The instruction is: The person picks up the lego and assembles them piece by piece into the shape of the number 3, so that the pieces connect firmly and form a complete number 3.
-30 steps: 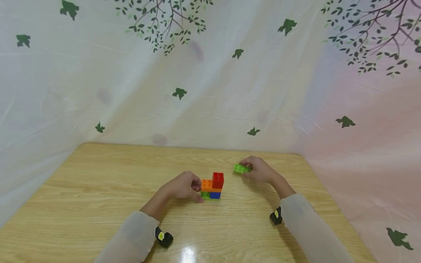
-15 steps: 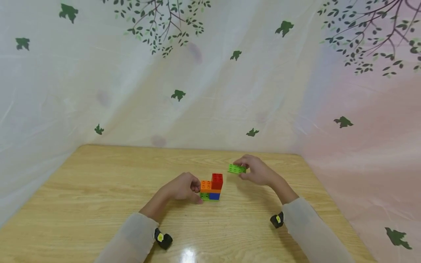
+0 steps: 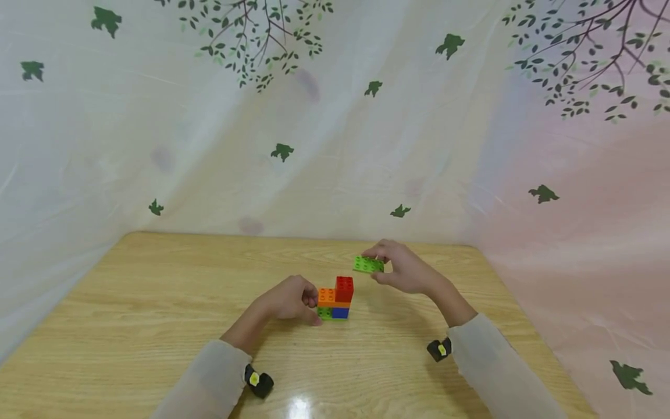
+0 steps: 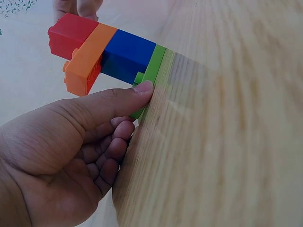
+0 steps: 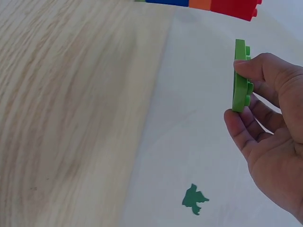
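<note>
A small stack of toy building bricks stands on the wooden table, mid-view in the head view. At its bottom lies a flat green brick [image 4: 154,68], with a blue brick [image 4: 128,56] on it. Above that come a flat orange brick [image 3: 327,297] and, at the right end, a red brick [image 3: 344,288]. My left hand [image 3: 289,298] pinches the stack's left end, thumb on the green base. My right hand [image 3: 407,269] holds another flat green brick [image 5: 240,80] by its edges, raised above the table behind and right of the stack, studs up.
The wooden table [image 3: 157,302] carries the stack. Behind it and to the right hangs a pale cloth [image 3: 220,145] printed with leaves and birds. Each wrist wears a small black camera, such as the left camera [image 3: 260,382].
My right hand has carried the flat green brick leftward and slightly up, nearer the stack. The left hand keeps its hold, and the stack stays in place on the table.
</note>
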The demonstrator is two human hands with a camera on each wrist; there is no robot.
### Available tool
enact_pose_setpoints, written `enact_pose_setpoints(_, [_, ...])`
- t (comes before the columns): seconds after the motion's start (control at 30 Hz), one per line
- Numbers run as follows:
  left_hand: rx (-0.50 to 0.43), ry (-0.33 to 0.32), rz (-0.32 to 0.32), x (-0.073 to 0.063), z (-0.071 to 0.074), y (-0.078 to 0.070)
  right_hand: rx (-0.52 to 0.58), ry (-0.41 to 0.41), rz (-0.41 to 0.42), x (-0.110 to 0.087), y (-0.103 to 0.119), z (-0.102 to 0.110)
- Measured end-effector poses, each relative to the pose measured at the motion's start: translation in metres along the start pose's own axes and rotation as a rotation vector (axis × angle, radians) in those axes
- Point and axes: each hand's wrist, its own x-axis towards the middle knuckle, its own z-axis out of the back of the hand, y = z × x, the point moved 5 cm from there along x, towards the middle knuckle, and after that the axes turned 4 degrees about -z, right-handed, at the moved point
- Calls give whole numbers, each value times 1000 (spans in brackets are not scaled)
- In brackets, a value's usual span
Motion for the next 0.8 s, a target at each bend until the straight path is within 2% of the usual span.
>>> enact_pose_setpoints(0.53, [-18,9,1,0,0,4,8,28,17,6,31,7])
enact_pose_setpoints(0.8, [-12,11,3,2,0,4,24,50,69,7,46,3])
